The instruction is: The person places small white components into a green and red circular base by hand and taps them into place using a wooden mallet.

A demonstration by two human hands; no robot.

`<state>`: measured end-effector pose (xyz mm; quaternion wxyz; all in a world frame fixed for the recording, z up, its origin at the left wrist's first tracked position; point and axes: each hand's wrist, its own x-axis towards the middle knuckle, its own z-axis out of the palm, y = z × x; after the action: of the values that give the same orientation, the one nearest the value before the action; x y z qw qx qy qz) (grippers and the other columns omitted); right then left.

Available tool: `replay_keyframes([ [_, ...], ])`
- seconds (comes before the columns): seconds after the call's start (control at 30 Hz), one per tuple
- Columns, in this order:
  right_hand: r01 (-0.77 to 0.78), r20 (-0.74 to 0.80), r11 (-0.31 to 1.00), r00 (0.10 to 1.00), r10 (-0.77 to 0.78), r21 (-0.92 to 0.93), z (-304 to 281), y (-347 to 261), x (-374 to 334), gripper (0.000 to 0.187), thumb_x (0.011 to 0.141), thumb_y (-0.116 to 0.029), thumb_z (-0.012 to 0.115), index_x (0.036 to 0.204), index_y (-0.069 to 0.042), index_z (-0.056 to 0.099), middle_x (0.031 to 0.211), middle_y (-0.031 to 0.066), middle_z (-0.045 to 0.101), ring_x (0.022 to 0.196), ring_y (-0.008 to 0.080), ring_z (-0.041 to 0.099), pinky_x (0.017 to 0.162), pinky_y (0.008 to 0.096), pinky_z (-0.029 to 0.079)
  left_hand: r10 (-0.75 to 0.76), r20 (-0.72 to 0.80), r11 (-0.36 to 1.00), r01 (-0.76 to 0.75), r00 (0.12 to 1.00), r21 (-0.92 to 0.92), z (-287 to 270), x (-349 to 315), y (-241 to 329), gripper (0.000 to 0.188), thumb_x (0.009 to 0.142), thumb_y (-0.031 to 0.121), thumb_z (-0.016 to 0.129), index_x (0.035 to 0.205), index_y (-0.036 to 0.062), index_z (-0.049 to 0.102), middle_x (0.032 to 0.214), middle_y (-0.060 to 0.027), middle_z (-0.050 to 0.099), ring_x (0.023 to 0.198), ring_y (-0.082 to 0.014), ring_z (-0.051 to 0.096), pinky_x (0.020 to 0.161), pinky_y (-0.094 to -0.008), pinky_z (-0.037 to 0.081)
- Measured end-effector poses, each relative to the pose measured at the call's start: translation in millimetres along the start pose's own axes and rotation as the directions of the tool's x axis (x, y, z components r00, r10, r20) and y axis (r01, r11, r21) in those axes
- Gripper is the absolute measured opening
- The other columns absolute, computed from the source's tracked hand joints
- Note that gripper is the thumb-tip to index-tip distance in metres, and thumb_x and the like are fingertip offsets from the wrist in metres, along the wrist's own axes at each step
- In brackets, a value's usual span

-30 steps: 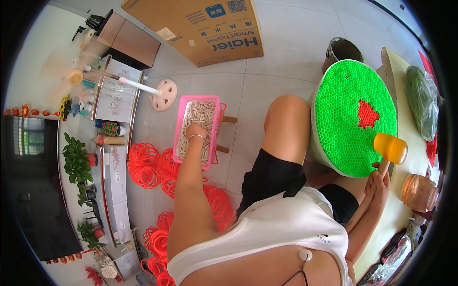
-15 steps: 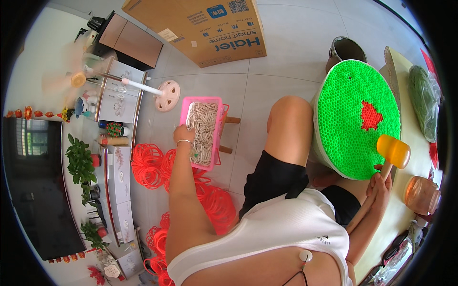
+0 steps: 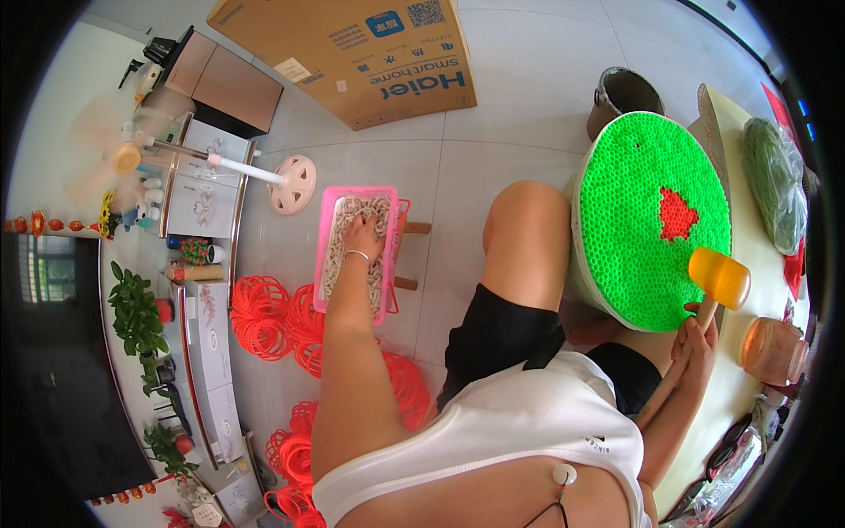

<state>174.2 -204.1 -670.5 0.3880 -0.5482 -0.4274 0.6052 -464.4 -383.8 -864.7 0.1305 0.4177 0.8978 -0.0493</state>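
Observation:
My left hand (image 3: 362,238) reaches down into a pink plastic basket (image 3: 387,295) filled with short, pale, peg-like pieces (image 3: 338,255). Its fingertips are lost among the pieces, so their grip does not show. On the other side, my right hand (image 3: 698,345) is closed round the wooden handle of a mallet with an amber head (image 3: 720,278). The mallet head hangs at the near right edge of a round mass of bright green tubes (image 3: 616,211), set in a pale round container. A red patch of tubes (image 3: 678,214) shows among the green.
The basket rests on a wooden-legged stool (image 3: 412,228). Coils of red tubing (image 3: 260,319) lie left on the floor. A fan base (image 3: 293,185), a cardboard box (image 3: 378,75) and a dark bucket (image 3: 623,95) stand farther off. A pale table (image 3: 748,211) with a jar (image 3: 773,352) runs along the right.
My left hand has moved from the basket's left edge to over its middle, in among the pale pieces. My right hand keeps its hold on the mallet; the whole view has shifted slightly.

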Motion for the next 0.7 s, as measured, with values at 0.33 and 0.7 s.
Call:
replay_keyframes([
  [0.33,-0.022,0.004,1.0,1.0,0.022,-0.022,3,-1,3,0.029,0.094,-0.019,0.059,0.118,-0.004,0.053,0.063,-0.0012,0.045,0.042,0.0065,0.039,0.036,0.0204,0.031,0.01,-0.181,0.998,-0.022,0.983,-0.061,21,-2,-18,0.042,0.076,0.033,0.077,0.113,0.0151,0.067,0.11,-0.019,0.057,0.102,-0.0366,0.058,0.089,-0.0454,0.05],
  [0.7,0.002,0.009,1.0,1.0,-0.002,-0.009,-4,-2,2,0.029,0.094,-0.019,0.06,0.116,-0.003,0.054,0.063,-0.0002,0.046,0.041,0.0073,0.039,0.036,0.0208,0.031,-0.206,-0.189,0.83,0.07,0.96,-0.553,31,15,-38,0.045,0.074,0.03,0.079,0.108,0.0033,0.069,0.099,-0.0214,0.067,0.09,-0.0346,0.065,0.084,-0.0401,0.052],
])
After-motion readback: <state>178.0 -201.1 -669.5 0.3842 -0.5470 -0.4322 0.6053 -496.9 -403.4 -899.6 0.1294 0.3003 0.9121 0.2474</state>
